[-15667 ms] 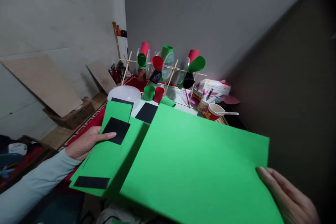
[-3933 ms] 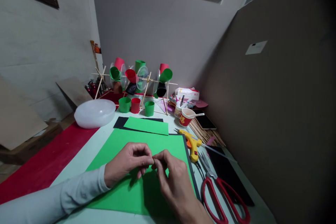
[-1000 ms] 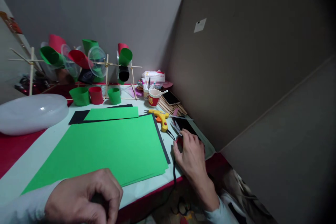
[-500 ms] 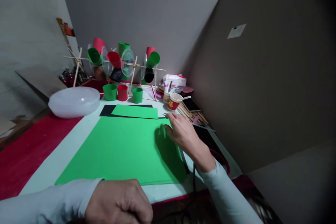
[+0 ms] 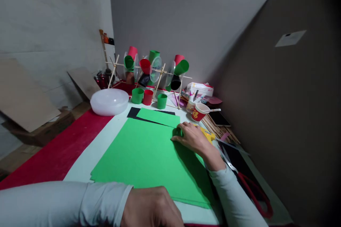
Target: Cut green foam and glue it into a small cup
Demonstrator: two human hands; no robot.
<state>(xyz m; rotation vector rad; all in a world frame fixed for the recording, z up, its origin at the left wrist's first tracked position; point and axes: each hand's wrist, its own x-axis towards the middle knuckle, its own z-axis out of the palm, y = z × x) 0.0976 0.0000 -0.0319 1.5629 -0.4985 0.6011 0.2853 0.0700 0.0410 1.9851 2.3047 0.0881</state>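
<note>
A green paper sheet lies flat on the table, and a second green edge shows beneath it at the corners. My right hand rests at its far right corner, thumb and fingers apart, fingertips near the end of a green paper strip. Under that strip lies a black strip. My left hand is curled closed by the sheet's near edge, cut off by the frame bottom; what it may hold is hidden. A yellow object sits just behind my right hand.
Red-handled scissors lie at right. A paper cup, sticks and a dark tablet are at far right. Behind stand green and red paper cylinders, a stick frame with discs and a white plastic bowl.
The view has swung left, so things appear further right. My right hand has come down to the sheet's far corner. The scissors and yellow object now show; my left hand stays curled.
</note>
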